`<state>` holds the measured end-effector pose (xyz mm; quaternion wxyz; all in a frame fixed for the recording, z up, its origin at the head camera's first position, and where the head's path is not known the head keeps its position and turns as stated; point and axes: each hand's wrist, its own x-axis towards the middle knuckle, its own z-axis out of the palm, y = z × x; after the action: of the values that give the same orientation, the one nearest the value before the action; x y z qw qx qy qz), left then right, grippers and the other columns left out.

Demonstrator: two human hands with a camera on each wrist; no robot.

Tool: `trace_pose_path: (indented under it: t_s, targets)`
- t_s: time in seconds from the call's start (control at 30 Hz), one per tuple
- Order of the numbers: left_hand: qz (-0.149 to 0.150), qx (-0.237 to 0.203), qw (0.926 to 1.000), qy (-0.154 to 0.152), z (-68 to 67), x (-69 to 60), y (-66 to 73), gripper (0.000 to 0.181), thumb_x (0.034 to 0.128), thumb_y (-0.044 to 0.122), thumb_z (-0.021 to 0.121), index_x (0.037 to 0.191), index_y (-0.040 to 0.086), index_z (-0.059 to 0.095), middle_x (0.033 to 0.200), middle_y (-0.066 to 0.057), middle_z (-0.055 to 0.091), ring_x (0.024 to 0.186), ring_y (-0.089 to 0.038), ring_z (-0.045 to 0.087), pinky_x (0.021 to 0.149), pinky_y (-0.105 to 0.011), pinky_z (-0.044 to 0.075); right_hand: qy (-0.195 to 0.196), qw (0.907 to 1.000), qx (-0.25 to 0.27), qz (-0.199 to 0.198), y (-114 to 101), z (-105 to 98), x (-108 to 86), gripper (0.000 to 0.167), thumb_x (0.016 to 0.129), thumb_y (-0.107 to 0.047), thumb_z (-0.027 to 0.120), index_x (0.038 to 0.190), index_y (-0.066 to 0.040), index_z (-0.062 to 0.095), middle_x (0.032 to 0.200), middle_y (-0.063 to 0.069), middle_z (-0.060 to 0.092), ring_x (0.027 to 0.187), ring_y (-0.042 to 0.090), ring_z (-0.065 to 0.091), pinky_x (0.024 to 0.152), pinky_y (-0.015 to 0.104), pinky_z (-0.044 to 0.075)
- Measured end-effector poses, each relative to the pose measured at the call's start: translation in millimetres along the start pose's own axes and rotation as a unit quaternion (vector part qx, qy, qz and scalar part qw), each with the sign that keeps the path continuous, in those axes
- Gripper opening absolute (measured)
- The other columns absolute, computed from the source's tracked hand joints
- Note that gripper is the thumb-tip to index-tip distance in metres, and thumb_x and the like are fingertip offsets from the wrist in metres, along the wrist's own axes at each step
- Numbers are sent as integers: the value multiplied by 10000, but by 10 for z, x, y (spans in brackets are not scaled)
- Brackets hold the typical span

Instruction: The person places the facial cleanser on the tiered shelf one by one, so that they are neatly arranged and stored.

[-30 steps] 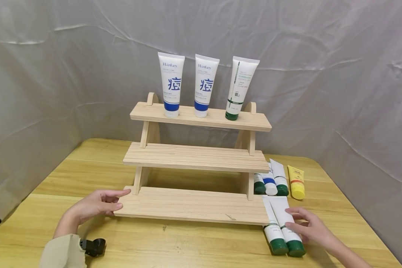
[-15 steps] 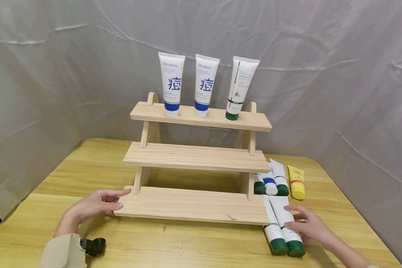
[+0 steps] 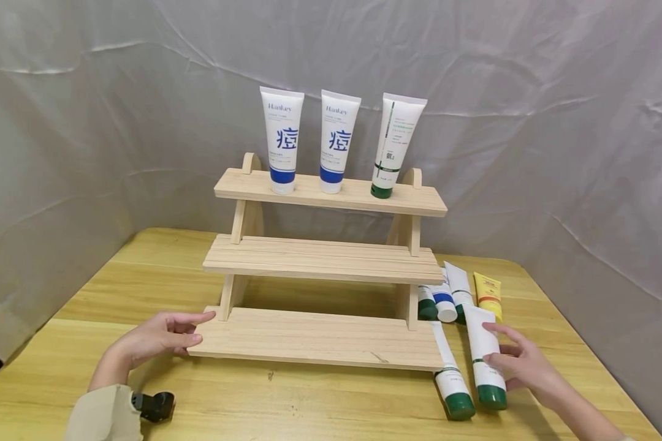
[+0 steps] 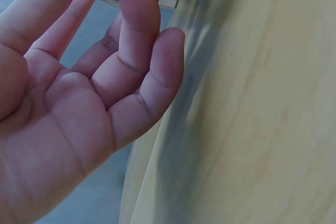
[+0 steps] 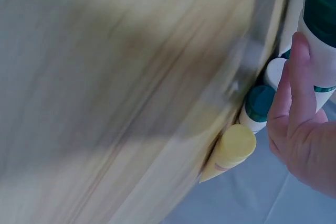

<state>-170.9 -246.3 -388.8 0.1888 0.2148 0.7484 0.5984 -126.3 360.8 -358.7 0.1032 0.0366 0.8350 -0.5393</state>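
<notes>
A three-step wooden display shelf (image 3: 314, 337) stands on the table. My left hand (image 3: 154, 340) pinches the left end of its bottom step, thumb on top and the other fingers curled by the edge. In my right hand (image 3: 529, 367) is a white tube with a green cap (image 3: 482, 352), gripped from the right side and tilted; the right wrist view shows its dark green cap near my fingers. Left of it lies a similar green-capped tube (image 3: 452, 383). Two blue-and-white tubes (image 3: 283, 141) and a green-and-white tube (image 3: 398, 147) stand on the top step.
Several tubes lie behind the right hand, among them a blue-banded tube (image 3: 445, 300) and a yellow tube (image 3: 488, 291). The shelf partly hides this group. Grey cloth (image 3: 320, 43) hangs behind and beside the wooden table (image 3: 226, 404). A black wrist device (image 3: 154, 406) sits by the left sleeve.
My right hand has lifted the green-capped tube off the table and shifted it slightly right and away, apart from its neighbour. The left hand and shelf stay put.
</notes>
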Motion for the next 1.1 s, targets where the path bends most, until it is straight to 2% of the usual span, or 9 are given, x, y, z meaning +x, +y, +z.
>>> trace_pose_path:
  t_s: [0.13,0.2,0.33,0.4,0.5,0.63,0.7,0.9,1.1]
  targets:
    - [-22,13,10000,3,1,0,5,441,877,79,562,1287,-23,438,975,-76,556,747,-90,510,620,-281,487,68,9998,137,-122,-36,21,-6,514,836,-83,583,1176,-439,433,1143,303,437,829,245,559,617,444,510]
    - [-32,46,10000,17,3,0,10,456,876,83,564,1286,-49,416,981,-77,551,737,-88,504,621,-284,487,168,9996,121,-190,-56,42,-3,531,842,-86,583,1248,-383,412,1161,305,425,856,221,548,627,438,510]
    - [-40,144,9999,53,6,3,19,493,872,93,573,1279,-99,370,975,-81,540,715,-86,488,612,-280,483,400,9982,102,-440,-96,89,18,587,847,-71,579,1357,-195,317,1208,327,368,878,187,530,618,420,515]
    - [-69,175,9998,66,8,5,22,504,869,94,576,1279,-105,359,953,-84,533,717,-86,486,615,-279,483,483,9969,125,-600,-117,109,32,598,850,-63,573,1363,-161,283,1221,328,350,871,159,532,608,408,517]
    - [-153,181,9997,75,9,7,23,518,867,101,580,1285,-101,351,912,-86,512,705,-92,490,621,-284,485,528,9940,324,-898,-146,128,49,585,850,-24,564,1340,-197,297,1165,250,419,851,122,550,589,405,519]
    - [-159,152,9997,48,5,7,21,518,872,103,574,1289,-100,343,895,-84,496,715,-94,484,622,-287,484,427,9863,759,-1401,-180,138,61,585,840,52,551,1294,-251,343,1042,35,515,832,101,569,554,395,520]
    - [-102,144,9998,22,3,7,20,512,877,99,567,1287,-105,339,895,-85,495,718,-93,479,617,-284,483,366,9817,970,-1595,-206,144,68,590,838,76,543,1290,-249,347,1004,-26,530,834,105,574,550,385,521]
    - [-36,145,9999,39,5,5,12,508,875,85,564,1283,-114,334,892,-87,502,704,-89,482,603,-275,480,603,9736,1327,-1756,-336,201,100,591,839,64,557,1304,-237,349,1013,-56,529,831,100,590,557,336,524]
    - [-28,93,9999,58,10,3,6,492,871,86,571,1281,-96,368,888,-82,505,695,-90,489,596,-270,479,585,9556,1846,-2222,-483,295,126,594,816,122,550,1276,-210,374,1031,-17,517,821,115,606,538,314,522]
